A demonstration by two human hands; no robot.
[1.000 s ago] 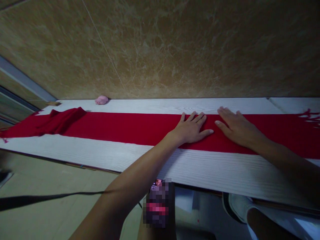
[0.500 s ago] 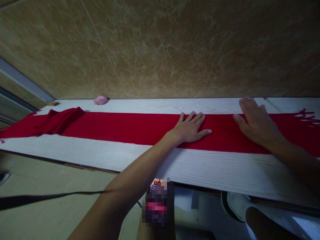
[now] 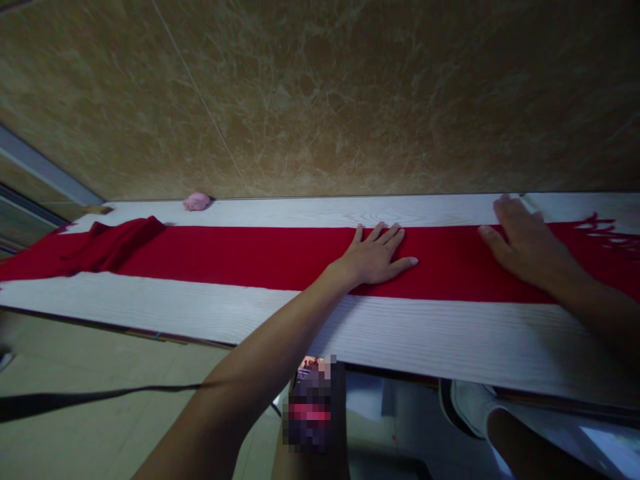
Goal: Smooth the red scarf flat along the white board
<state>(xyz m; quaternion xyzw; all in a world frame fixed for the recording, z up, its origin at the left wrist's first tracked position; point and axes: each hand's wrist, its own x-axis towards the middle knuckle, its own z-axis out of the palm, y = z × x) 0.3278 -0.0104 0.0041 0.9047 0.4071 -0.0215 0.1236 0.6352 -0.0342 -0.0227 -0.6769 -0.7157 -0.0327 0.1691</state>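
Note:
A long red scarf [image 3: 250, 257] lies lengthwise along a white wood-grained board [image 3: 190, 303]. Its middle is flat and smooth, its left part is bunched in folds, and fringe shows at both ends. My left hand [image 3: 375, 257] rests palm down on the middle of the scarf, fingers spread. Over the right part is my right hand [image 3: 530, 247], palm down with the thumb apart and the fingertips past the scarf's far edge. Whether that palm presses on the cloth I cannot tell.
A brown marbled wall [image 3: 320, 100] rises behind the board. Near it sits a small pink object [image 3: 197, 201]. Below the front edge are a blurred-out phone-like screen [image 3: 310, 400] on my leg and a pale shoe [image 3: 470, 403]. A dark strap [image 3: 100, 400] crosses at lower left.
My right hand has slid a little to the right along the scarf. My left hand stays in place on the cloth, and the whole view has shifted slightly.

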